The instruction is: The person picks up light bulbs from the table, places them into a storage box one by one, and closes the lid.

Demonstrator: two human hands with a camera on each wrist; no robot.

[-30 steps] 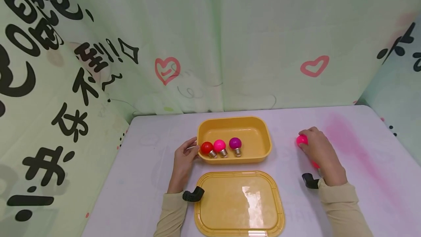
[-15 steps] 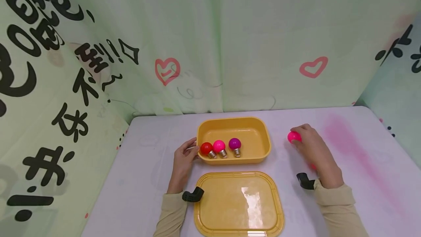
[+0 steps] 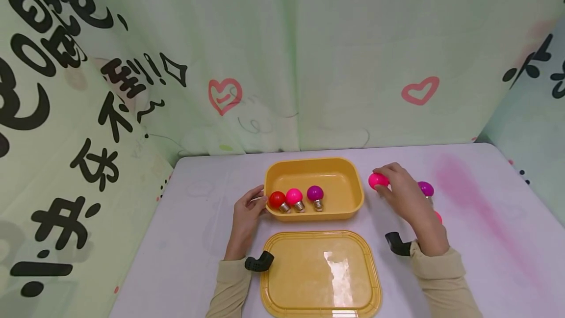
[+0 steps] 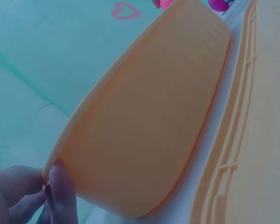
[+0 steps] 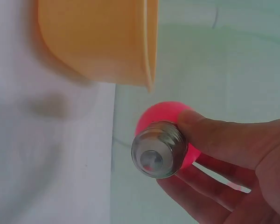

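Note:
A pink light bulb (image 3: 378, 180) with a silver screw base is pinched by my right hand (image 3: 403, 195), just right of the yellow plastic box (image 3: 340, 215). In the right wrist view the thumb and fingers hold the bulb (image 5: 161, 109) off the table, its base towards the camera. My left hand (image 3: 246, 217) grips the box's left rim between thumb and fingers, as the left wrist view shows. Inside the box lie a red bulb (image 3: 277, 198), a pink bulb (image 3: 294, 196) and a purple bulb (image 3: 315, 192).
In front of the box lies a flat yellow lid (image 3: 309, 274). Behind my right hand and wrist, a purple bulb (image 3: 425, 189) and a partly hidden pinkish-red bulb (image 3: 438, 217) lie on the white table (image 3: 203, 239). A curtain (image 3: 348, 63) hangs behind the table.
My right hand has carried the pink bulb leftwards to near the box's right side, uncovering a purple bulb on the table. The left hand and box have stayed put.

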